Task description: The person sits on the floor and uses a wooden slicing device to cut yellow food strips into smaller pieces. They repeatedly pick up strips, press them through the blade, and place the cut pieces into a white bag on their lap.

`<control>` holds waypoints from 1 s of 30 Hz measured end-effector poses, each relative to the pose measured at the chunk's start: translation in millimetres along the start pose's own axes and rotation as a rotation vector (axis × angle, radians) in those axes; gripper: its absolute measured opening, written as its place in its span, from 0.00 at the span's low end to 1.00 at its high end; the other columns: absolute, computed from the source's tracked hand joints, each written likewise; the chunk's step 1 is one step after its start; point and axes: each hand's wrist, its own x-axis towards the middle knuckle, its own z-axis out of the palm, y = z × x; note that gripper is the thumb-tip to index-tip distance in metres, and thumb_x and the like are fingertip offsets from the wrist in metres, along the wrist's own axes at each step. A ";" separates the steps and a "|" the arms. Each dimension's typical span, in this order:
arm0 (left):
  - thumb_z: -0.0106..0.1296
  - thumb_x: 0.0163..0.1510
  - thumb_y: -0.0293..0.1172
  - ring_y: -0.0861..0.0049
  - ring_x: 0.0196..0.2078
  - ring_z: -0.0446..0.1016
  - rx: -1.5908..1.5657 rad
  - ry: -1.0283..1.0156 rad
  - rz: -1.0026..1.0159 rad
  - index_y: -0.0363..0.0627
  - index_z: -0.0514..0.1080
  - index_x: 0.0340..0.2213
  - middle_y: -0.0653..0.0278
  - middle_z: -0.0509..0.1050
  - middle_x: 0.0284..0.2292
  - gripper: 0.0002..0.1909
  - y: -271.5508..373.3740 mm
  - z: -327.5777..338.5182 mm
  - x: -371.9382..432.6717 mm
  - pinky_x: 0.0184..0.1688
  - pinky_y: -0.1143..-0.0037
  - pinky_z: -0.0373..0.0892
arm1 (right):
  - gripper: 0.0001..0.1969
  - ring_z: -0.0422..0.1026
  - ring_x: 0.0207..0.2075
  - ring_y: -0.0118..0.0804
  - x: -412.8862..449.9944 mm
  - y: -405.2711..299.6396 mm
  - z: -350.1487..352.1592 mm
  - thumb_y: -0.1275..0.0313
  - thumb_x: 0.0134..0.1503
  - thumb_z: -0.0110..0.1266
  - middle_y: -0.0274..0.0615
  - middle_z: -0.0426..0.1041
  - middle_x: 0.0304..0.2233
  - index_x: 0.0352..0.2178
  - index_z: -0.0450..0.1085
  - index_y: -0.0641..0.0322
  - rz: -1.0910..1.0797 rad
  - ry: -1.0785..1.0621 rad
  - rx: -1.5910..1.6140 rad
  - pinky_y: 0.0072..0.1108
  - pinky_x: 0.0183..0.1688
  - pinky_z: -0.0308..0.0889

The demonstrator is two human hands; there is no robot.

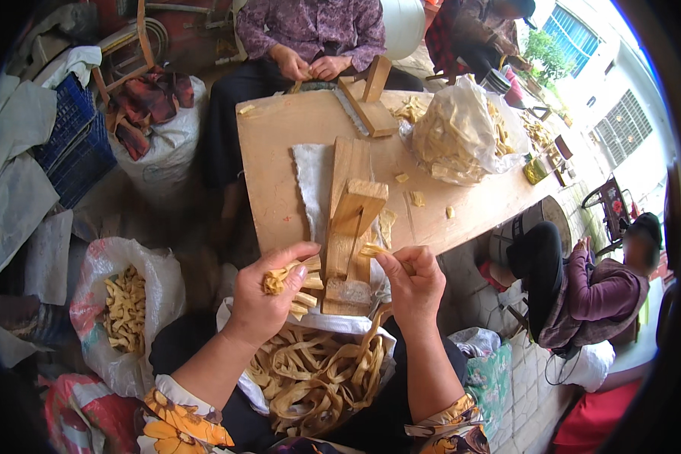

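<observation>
My left hand is closed around a bundle of short, folded tan strip pieces. Between the thumb and fingers of my right hand is the end of a tan strip; a long strip hangs beside that wrist. Between both hands stands a wooden block tool with a raised arm and a thin dark blade or wire along its side. It rests at the near edge of the wooden table, partly over a grey cloth. Below, a white cloth sack on my lap holds coiled long strips.
Across the table sits a person beside a second wooden tool. A plastic bag of strips stands at the table's right. A sack of cut pieces is on my left. Another person sits on the right.
</observation>
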 end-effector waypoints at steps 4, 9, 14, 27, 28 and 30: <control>0.50 0.58 0.28 0.72 0.32 0.75 -0.630 -0.125 -0.131 0.32 0.70 0.42 0.59 0.75 0.25 0.13 7.4 -11.6 -6.2 0.37 0.72 0.72 | 0.14 0.65 0.16 0.23 -21.3 -24.0 -1.8 0.78 0.45 0.68 0.35 0.69 0.15 0.24 0.64 0.61 -0.274 -0.051 0.179 0.17 0.18 0.59; 0.55 0.55 0.27 0.76 0.23 0.75 0.186 -0.157 -0.007 0.35 0.75 0.33 0.61 0.76 0.24 0.06 20.8 -11.5 -28.8 0.25 0.79 0.70 | 0.15 0.64 0.13 0.31 -33.1 -49.0 3.1 0.78 0.41 0.68 0.34 0.66 0.15 0.24 0.66 0.58 -0.719 -0.285 -0.026 0.21 0.15 0.56; 0.52 0.54 0.21 0.74 0.29 0.76 0.300 -0.191 0.344 0.37 0.75 0.33 0.59 0.77 0.26 0.05 14.6 0.5 -36.8 0.33 0.77 0.70 | 0.13 0.66 0.14 0.33 -49.2 -38.7 9.2 0.79 0.39 0.65 0.33 0.64 0.15 0.26 0.67 0.58 -0.737 -0.383 0.058 0.22 0.15 0.58; 0.53 0.55 0.27 0.76 0.33 0.77 -0.607 -1.219 -0.290 0.36 0.74 0.43 0.60 0.79 0.37 0.14 11.2 1.1 -48.9 0.38 0.78 0.72 | 0.11 0.69 0.14 0.35 -32.0 -43.0 -21.4 0.72 0.53 0.61 0.41 0.69 0.14 0.20 0.70 0.64 -0.338 -0.462 0.453 0.23 0.17 0.62; 0.55 0.53 0.26 0.74 0.33 0.77 -0.403 -1.082 -0.226 0.38 0.73 0.46 0.58 0.78 0.38 0.17 19.9 -3.7 -45.2 0.36 0.78 0.72 | 0.12 0.68 0.14 0.35 -37.0 -39.7 -21.6 0.70 0.54 0.60 0.41 0.67 0.14 0.20 0.70 0.64 -0.235 -0.541 0.362 0.23 0.18 0.61; 0.57 0.49 0.27 0.72 0.30 0.77 0.243 -0.716 0.297 0.48 0.74 0.46 0.62 0.77 0.35 0.20 24.4 1.7 -39.0 0.31 0.77 0.72 | 0.14 0.66 0.16 0.26 -49.9 -33.9 -22.1 0.65 0.57 0.58 0.43 0.67 0.14 0.21 0.72 0.65 0.191 -0.727 0.363 0.22 0.20 0.62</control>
